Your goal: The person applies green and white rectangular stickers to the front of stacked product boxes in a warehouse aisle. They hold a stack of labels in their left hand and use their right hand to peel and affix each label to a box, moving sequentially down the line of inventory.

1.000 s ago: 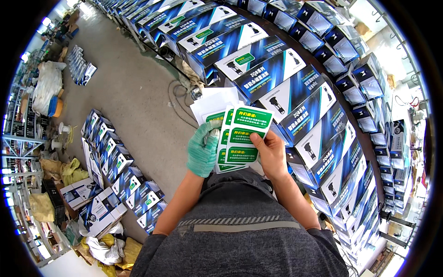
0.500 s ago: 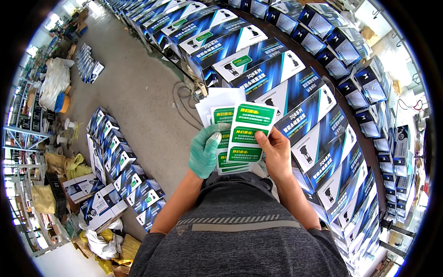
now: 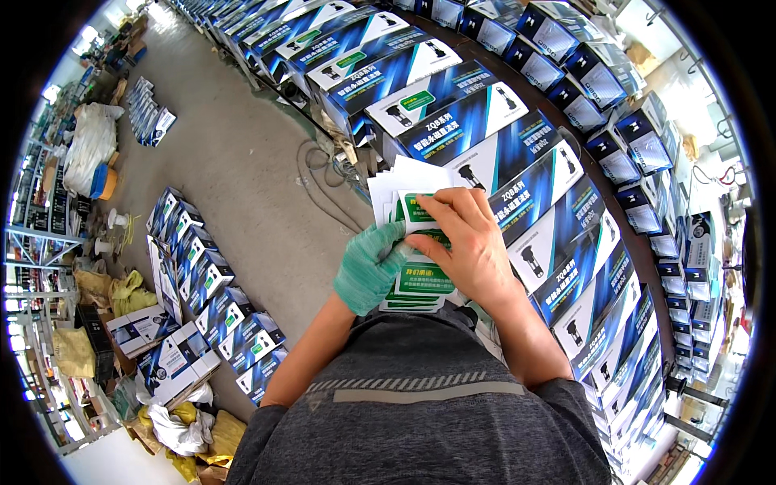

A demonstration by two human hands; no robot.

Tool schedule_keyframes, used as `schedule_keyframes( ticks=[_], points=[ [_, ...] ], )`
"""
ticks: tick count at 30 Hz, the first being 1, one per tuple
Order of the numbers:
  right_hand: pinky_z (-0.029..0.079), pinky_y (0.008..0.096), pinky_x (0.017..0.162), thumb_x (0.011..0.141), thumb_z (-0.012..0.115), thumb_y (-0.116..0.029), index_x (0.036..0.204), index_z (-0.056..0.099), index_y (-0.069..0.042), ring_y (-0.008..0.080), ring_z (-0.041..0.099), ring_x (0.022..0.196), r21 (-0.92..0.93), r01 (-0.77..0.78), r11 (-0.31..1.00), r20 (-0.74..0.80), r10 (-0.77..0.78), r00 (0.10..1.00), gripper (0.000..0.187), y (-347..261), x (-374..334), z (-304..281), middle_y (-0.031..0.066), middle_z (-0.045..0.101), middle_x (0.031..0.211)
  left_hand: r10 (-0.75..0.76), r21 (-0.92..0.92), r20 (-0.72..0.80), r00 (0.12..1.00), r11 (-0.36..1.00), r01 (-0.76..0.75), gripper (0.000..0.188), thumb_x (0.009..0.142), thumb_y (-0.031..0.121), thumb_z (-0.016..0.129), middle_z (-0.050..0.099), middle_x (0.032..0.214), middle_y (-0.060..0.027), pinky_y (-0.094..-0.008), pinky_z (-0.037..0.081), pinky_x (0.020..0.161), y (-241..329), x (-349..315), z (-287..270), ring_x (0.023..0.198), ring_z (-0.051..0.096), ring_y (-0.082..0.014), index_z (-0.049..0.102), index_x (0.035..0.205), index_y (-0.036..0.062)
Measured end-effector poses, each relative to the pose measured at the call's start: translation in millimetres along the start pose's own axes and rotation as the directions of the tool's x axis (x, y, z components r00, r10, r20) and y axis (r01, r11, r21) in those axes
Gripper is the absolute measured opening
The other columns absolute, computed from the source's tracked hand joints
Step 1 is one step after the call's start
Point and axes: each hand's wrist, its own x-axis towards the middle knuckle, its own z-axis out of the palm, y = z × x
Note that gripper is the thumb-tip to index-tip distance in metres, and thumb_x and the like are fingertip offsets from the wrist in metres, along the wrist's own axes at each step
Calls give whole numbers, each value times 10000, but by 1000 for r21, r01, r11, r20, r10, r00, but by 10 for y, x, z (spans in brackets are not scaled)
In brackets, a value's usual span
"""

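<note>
My left hand (image 3: 370, 268), in a light green knitted glove, is closed around a loose stack of sticker sheets (image 3: 425, 280) in front of my body. The sheets are white, with rows of green rectangular labels bearing yellow and white print. White paper corners fan out behind them. Across the top sheet lies my bare right hand (image 3: 475, 246), its bent fingers and thumb closed at the sheet's upper labels. Its fingers hide whether a label's edge is lifted. Just beyond the hands are blue-and-white cartons (image 3: 440, 121) with pump pictures; some carry a green label (image 3: 416, 101).
Carton rows curve along my right, with more dark cartons (image 3: 594, 77) behind them. On the floor at left stand further cartons (image 3: 206, 275), near yellow and white sacks (image 3: 182, 428). A dark cable (image 3: 311, 174) coils on the concrete floor beside the row.
My right hand has moved up over the top sheet, covering its upper labels with bent fingers. The stack has shifted slightly right and is more bunched; the left hand keeps its hold.
</note>
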Motion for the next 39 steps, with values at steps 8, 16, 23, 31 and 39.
schedule_keyframes(
  ticks=[8, 16, 23, 31, 39],
  points=[
    [576, 379, 744, 828, 848, -158, 1058, 755, -39, 265, 689, 862, 121, 42, 992, 60, -49, 997, 275, 28, -21, -1, 68, 681, 958, 69, 177, 33, 997, 981, -74, 226, 949, 98, 765, 735, 952, -130, -342, 567, 687, 86, -9, -31, 742, 705, -234, 722, 1158, 24],
    [588, 373, 728, 876, 795, -110, 986, 758, -49, 269, 704, 835, 108, 105, 989, 25, -109, 994, 131, 51, 3, -3, 79, 706, 949, 22, 285, 75, 997, 957, -43, 281, 918, 95, 807, 761, 1001, -111, -313, 569, 716, 239, 50, -48, 798, 704, -171, 734, 1182, 29],
    [572, 371, 718, 949, 714, -67, 1009, 747, -7, 312, 701, 797, 355, -186, 916, 210, 116, 971, 91, 189, -26, -75, 123, 697, 960, -16, 257, 114, 993, 966, -14, 281, 943, 135, 755, 721, 953, -157, -366, 563, 711, 81, 35, 13, 752, 692, -292, 724, 1201, 28],
    [455, 239, 591, 1047, 649, -273, 1075, 753, 38, 109, 589, 647, 695, -672, 253, 362, 685, 632, 330, 840, -118, -78, 56, 714, 785, -414, 152, -67, 908, 895, 420, 416, 940, 188, 787, 753, 1041, -139, -326, 578, 818, -273, -64, -247, 919, 701, -185, 686, 1275, -36],
    [584, 300, 702, 998, 689, -122, 1068, 763, -18, 231, 738, 738, -60, -300, 952, -274, 273, 922, 146, 1965, 70, -182, 127, 770, 911, -507, -154, -231, 830, 862, 483, 357, 959, 107, 759, 748, 1082, -85, -279, 572, 825, -714, -369, -646, 944, 687, -140, 687, 1280, -32]
  ],
)
